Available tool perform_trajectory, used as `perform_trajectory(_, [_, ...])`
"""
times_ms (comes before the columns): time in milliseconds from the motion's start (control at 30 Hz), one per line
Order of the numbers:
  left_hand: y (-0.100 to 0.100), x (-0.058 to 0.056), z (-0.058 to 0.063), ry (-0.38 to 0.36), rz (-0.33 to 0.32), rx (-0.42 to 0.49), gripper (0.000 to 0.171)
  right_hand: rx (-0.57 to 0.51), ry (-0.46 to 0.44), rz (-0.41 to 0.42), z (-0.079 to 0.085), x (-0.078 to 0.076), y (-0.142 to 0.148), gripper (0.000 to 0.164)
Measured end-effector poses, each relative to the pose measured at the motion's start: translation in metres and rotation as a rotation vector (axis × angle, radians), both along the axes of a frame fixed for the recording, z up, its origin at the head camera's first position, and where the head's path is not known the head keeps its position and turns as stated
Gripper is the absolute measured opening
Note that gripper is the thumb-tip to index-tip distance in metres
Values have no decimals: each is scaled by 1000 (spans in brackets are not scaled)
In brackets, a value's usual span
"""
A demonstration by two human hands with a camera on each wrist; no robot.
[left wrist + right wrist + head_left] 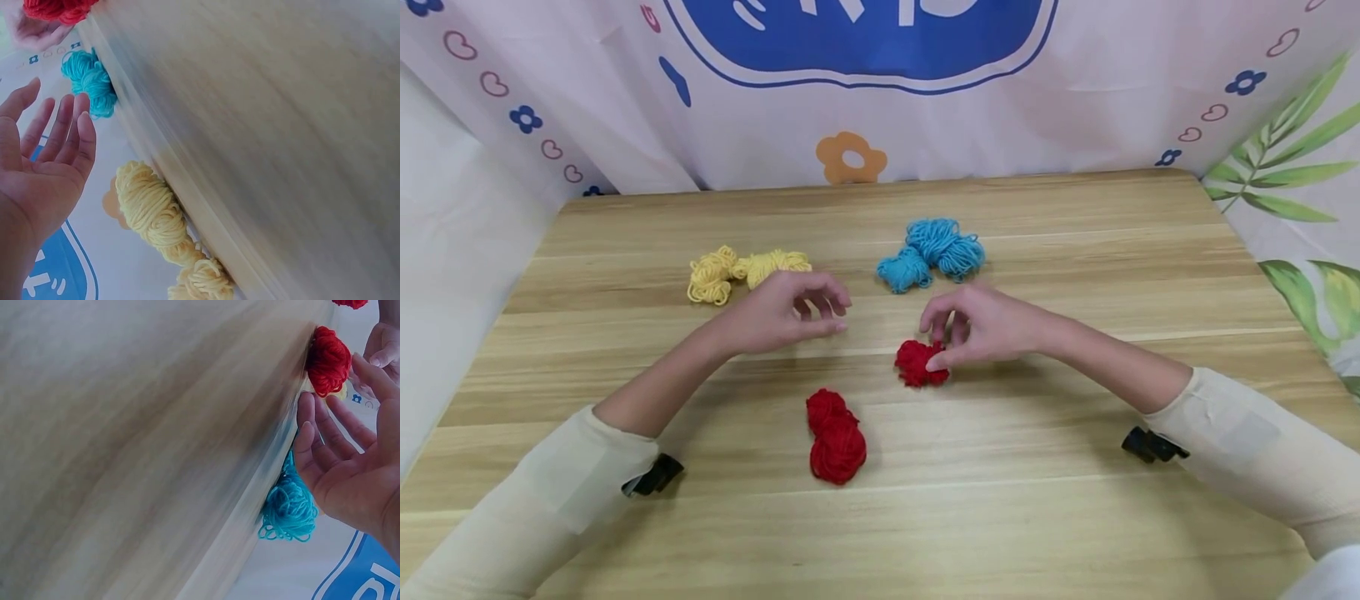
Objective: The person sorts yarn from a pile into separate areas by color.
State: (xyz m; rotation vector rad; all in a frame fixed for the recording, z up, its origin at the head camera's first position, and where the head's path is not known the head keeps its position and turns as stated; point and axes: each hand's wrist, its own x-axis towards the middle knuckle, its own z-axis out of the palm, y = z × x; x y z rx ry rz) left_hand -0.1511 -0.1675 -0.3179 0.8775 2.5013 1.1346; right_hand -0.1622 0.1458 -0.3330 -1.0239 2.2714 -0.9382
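My right hand (988, 323) is beside a small red yarn bundle (917, 364), with its thumb overlapping the bundle in the head view. In the right wrist view its fingers are loosely bent, and the red yarn (329, 361) shows just past the fingertips, not enclosed by them. The left hand (782, 312) hovers above the table with relaxed, spread fingers and an empty palm. Behind it lies yellow yarn (772, 265), partly hidden by that hand. A longer red yarn bundle (837, 446) rests nearer the front, between the two arms.
Blue yarn (942, 250) lies toward the back, beyond the right hand. The wooden table (1000, 517) ends against a printed cloth (760, 133) at the far edge. Small black devices (655, 475) are strapped at both sleeves.
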Motion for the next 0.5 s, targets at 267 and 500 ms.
perform_trajectory(267, [0,4,3,-7,-17,-2,20,28,40,19,-1,3,-2,35])
perform_trajectory(500, [2,5,5,1,-41,-1,21,33,39,46,-1,4,-3,28])
